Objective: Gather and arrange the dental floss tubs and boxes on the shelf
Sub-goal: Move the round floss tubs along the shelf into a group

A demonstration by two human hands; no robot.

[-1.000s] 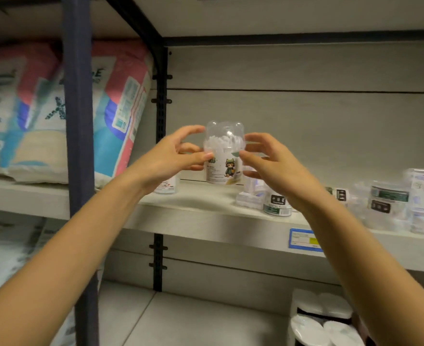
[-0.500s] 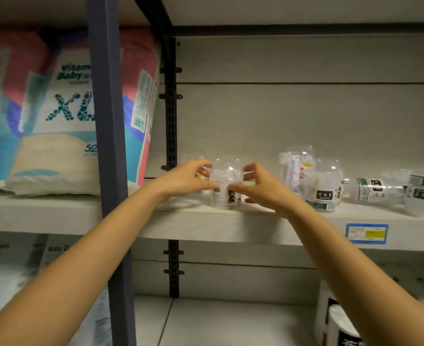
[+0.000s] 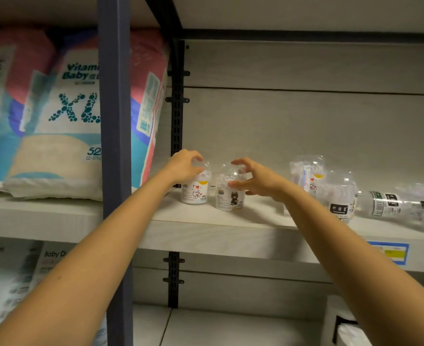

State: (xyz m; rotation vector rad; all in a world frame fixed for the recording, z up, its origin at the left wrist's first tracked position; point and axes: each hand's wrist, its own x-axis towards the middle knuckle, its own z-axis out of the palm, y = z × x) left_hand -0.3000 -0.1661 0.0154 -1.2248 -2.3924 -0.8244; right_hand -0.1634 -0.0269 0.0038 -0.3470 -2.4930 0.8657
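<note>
left forearm: reaches up from the lower left, passing in front of the dark blue steel post [image 3: 114, 171].
right forearm: reaches up from the lower right, over the shelf's front lip.
shelf: pale grey board [image 3: 206, 233], with a blue-and-yellow price tag [image 3: 390, 253] on the front edge at right.
left hand [image 3: 184, 167]: fingers curled down over the dome, gripping the top of the clear domed plastic tub with white cat label [image 3: 194, 191].
right hand [image 3: 255, 179]: half spread and clawed round the clear domed plastic tub with brown animal label [image 3: 229, 196]. Thumb on its side, index arched over the dome. Can't tell how firm the hold is.
task tubs: both upright on the shelf, side by side with a small gap, near the left end by the black slotted rail [image 3: 177, 108].
right of the hands: clear upright tub with black label [image 3: 339, 198], and further right a clear tub lying on its side [image 3: 390, 203].
left bay: pink, white and teal XL diaper packs [image 3: 63, 121] behind the post.
</note>
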